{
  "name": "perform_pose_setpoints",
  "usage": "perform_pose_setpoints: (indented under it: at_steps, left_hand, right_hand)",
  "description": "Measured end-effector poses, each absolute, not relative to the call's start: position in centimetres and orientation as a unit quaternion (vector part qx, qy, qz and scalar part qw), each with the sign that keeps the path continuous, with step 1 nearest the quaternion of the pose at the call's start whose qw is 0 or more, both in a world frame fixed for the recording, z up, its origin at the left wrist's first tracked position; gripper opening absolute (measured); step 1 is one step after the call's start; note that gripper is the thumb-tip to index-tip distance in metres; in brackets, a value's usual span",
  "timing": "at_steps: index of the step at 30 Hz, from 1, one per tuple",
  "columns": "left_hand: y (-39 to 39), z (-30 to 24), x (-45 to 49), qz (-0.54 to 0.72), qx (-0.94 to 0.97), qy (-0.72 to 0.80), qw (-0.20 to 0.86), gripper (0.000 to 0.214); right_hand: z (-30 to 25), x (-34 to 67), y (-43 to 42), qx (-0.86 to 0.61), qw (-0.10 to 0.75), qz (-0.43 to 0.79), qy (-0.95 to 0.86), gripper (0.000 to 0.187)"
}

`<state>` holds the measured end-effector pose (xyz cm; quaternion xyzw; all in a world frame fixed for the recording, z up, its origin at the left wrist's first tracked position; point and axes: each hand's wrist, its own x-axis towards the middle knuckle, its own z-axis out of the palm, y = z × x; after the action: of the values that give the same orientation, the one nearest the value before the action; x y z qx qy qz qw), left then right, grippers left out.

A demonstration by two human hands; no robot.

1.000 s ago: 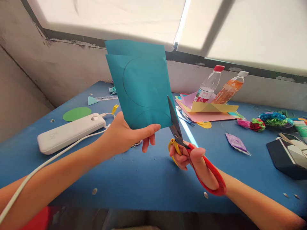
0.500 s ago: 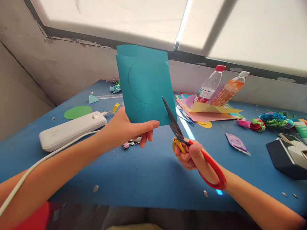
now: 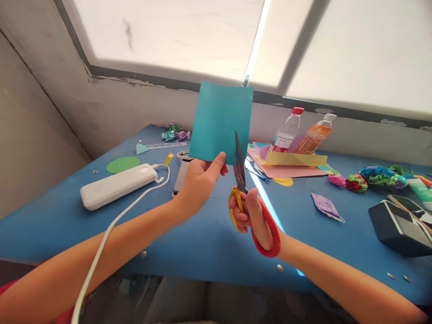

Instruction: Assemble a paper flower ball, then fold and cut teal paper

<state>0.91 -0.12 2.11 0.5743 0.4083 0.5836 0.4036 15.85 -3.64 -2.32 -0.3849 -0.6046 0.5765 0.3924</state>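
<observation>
My left hand [image 3: 204,177] pinches the lower edge of a teal sheet of paper [image 3: 221,119], thumb in front, holding it upright above the table. No pencil line shows on the side facing me. In my right hand [image 3: 251,213] is a pair of scissors [image 3: 239,168] with one red and one yellow handle loop, its dark blades pointing up. The blades stand at the paper's lower right edge, with one blade in front of the sheet. Whether the other blade lies behind the paper I cannot tell.
On the blue table [image 3: 195,252] lie a white power bank [image 3: 118,185] with a cable, a green paper oval [image 3: 123,164] and a phone [image 3: 180,177]. Two bottles [image 3: 286,130] stand behind coloured papers [image 3: 290,170]. Rightward are a purple packet [image 3: 326,207] and a dark box [image 3: 398,227].
The paper has been turned, so the drawn curve no longer shows. Its lower edge has shifted right, and the scissors now point more upright, overlapping its lower right part.
</observation>
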Motion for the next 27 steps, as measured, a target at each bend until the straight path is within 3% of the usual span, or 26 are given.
perform_pose_setpoints:
  at_steps: [8, 15, 27]
  left_hand:
    - [2.2, 4.2, -2.2, 0.518, 0.701, 0.383, 0.305, 0.038]
    - [2.2, 2.3, -2.6, 0.441, 0.729, 0.415, 0.319, 0.038]
    - [0.2, 1.4, -0.2, 0.488, 0.688, 0.446, 0.299, 0.039]
  right_hand:
    - [-0.6, 17.0, -0.4, -0.307, 0.297, 0.544, -0.722, 0.086]
    - [-2.5, 16.9, -0.8, -0.276, 0.323, 0.605, -0.674, 0.09]
    - [-3.0, 17.1, -1.4, -0.314, 0.325, 0.568, -0.687, 0.089]
